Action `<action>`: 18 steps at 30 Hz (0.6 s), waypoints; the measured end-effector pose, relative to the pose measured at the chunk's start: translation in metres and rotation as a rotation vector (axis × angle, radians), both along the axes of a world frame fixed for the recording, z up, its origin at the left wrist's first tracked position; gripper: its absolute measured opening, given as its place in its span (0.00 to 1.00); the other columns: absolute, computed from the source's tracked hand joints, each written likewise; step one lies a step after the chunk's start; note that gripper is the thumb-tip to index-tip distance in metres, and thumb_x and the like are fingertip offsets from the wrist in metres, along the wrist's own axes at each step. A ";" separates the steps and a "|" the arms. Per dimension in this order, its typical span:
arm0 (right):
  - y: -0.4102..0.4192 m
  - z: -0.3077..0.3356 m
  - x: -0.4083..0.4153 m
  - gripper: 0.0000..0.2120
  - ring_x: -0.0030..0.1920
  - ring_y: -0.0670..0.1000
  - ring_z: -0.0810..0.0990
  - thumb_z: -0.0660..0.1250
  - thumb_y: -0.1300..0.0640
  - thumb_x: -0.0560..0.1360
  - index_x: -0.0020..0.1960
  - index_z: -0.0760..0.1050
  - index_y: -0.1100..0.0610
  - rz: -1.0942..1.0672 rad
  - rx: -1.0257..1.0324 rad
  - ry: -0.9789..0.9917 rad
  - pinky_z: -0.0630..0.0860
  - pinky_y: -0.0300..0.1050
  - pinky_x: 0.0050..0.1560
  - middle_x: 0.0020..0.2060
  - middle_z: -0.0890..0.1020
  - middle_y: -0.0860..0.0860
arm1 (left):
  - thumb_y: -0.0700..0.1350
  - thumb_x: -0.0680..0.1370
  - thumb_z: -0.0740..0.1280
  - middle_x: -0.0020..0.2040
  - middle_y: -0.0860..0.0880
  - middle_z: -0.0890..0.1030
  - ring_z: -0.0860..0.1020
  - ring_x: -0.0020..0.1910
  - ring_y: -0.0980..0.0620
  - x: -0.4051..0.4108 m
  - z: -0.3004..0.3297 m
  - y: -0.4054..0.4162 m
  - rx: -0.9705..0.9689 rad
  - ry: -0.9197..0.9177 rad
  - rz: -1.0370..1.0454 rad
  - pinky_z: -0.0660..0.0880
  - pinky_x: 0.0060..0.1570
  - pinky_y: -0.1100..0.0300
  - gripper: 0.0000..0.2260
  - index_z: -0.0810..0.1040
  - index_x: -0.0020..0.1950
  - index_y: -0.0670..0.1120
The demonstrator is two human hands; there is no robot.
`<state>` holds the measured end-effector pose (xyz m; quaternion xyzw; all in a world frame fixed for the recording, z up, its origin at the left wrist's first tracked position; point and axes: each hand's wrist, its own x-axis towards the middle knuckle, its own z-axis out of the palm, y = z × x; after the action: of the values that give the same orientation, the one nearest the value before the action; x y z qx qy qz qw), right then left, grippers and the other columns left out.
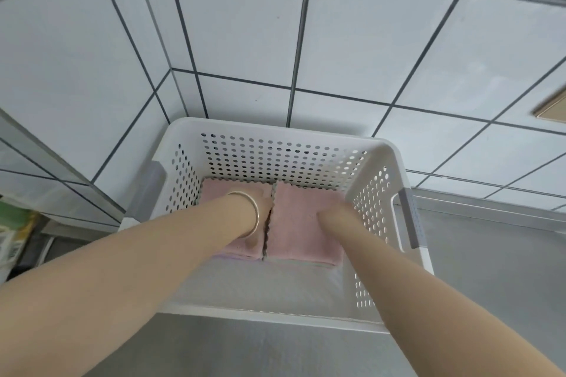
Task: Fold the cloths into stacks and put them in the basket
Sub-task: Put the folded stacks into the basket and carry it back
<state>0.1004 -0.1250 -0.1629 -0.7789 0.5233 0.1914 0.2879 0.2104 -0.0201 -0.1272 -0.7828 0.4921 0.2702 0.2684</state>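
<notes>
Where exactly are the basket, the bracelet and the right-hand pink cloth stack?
basket [407, 159]: head view, far right corner of rim.
bracelet [256, 214]: head view, band's right side.
right pink cloth stack [295, 223]: head view, top cloth's middle.

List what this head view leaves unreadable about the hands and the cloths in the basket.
- Left hand: fingers hidden behind its own wrist and bracelet; grip unreadable.
- Right hand: blurred against the right pink stack; grip unclear.
- Left pink stack: mostly covered by the forearm; cloth count unreadable.
- White basket: near floor washed out.
</notes>
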 end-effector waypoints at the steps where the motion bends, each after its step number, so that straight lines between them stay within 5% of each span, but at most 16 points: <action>1: 0.004 0.000 0.002 0.20 0.57 0.57 0.73 0.59 0.59 0.75 0.66 0.65 0.62 0.092 -0.137 -0.008 0.73 0.46 0.50 0.61 0.71 0.57 | 0.55 0.67 0.73 0.63 0.42 0.70 0.72 0.60 0.44 -0.001 -0.011 0.002 0.011 -0.030 -0.076 0.74 0.54 0.54 0.36 0.64 0.69 0.43; 4: 0.025 0.006 0.005 0.27 0.62 0.60 0.65 0.61 0.52 0.75 0.70 0.58 0.58 0.563 -0.440 0.072 0.73 0.54 0.55 0.63 0.63 0.56 | 0.60 0.60 0.76 0.71 0.38 0.55 0.58 0.69 0.36 -0.002 -0.052 0.012 0.115 -0.115 -0.156 0.69 0.63 0.44 0.56 0.48 0.74 0.38; 6: 0.035 0.007 0.006 0.38 0.65 0.63 0.61 0.64 0.42 0.72 0.74 0.49 0.53 0.717 -0.359 0.186 0.69 0.58 0.60 0.69 0.56 0.57 | 0.60 0.62 0.74 0.75 0.37 0.43 0.46 0.73 0.33 0.003 -0.073 0.018 0.080 -0.077 -0.092 0.64 0.67 0.41 0.58 0.38 0.74 0.37; 10: 0.041 -0.006 0.006 0.45 0.73 0.68 0.45 0.62 0.39 0.73 0.75 0.35 0.48 0.692 -0.146 0.333 0.58 0.64 0.69 0.75 0.37 0.56 | 0.64 0.69 0.67 0.76 0.41 0.39 0.45 0.75 0.40 0.002 -0.076 0.025 -0.071 -0.078 0.036 0.64 0.68 0.44 0.53 0.33 0.74 0.41; 15: 0.044 -0.013 0.017 0.42 0.73 0.69 0.41 0.59 0.41 0.76 0.74 0.31 0.47 0.566 -0.055 0.296 0.57 0.63 0.70 0.74 0.33 0.56 | 0.67 0.68 0.65 0.76 0.39 0.39 0.43 0.75 0.40 0.003 -0.092 0.021 -0.087 -0.091 0.080 0.60 0.70 0.46 0.54 0.33 0.74 0.40; 18: 0.038 -0.010 0.019 0.43 0.74 0.68 0.44 0.59 0.36 0.74 0.75 0.33 0.47 0.629 -0.094 0.311 0.42 0.65 0.71 0.75 0.35 0.56 | 0.71 0.65 0.64 0.76 0.39 0.37 0.41 0.75 0.39 0.010 -0.078 0.018 -0.012 -0.031 -0.014 0.54 0.73 0.45 0.57 0.34 0.74 0.39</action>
<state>0.1189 -0.0870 -0.1729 -0.8759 0.3037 0.3626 0.0955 0.2201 -0.0018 -0.2054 -0.7850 0.4950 0.2531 0.2732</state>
